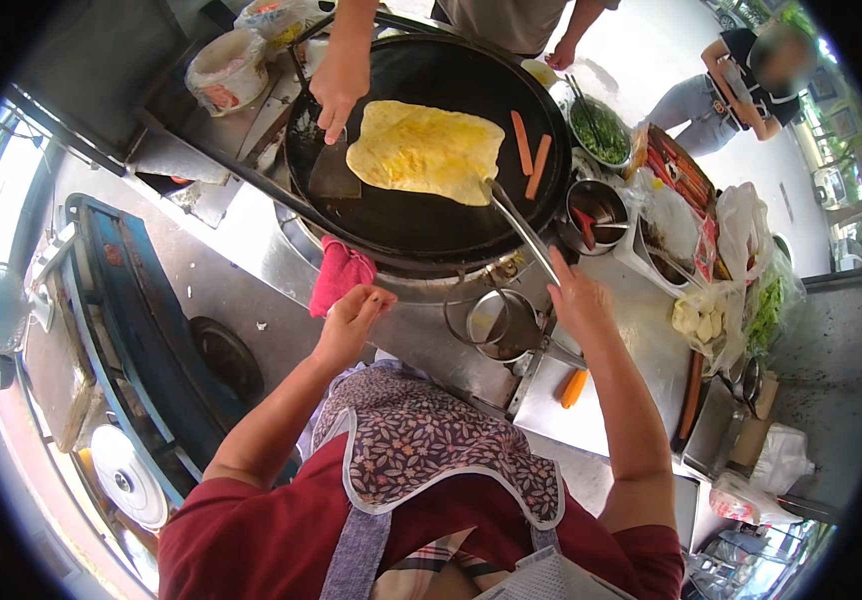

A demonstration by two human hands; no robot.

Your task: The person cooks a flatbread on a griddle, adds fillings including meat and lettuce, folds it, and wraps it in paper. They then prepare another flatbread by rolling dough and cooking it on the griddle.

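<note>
My right hand grips the end of metal tongs, whose tips touch the near right corner of a yellow egg-coated flatbread. The flatbread lies on a round black griddle. My left hand is raised beside a pink cloth, fingers curled together; whether it holds anything small is unclear. Two sausage strips lie on the griddle's right side. Another person's hand holds a flat metal scraper at the flatbread's left edge.
Right of the griddle stand a bowl of chopped greens, a sauce pot with a red-handled utensil, and a white tray. A metal pot and an orange-handled tool are nearer me. A bucket stands at upper left.
</note>
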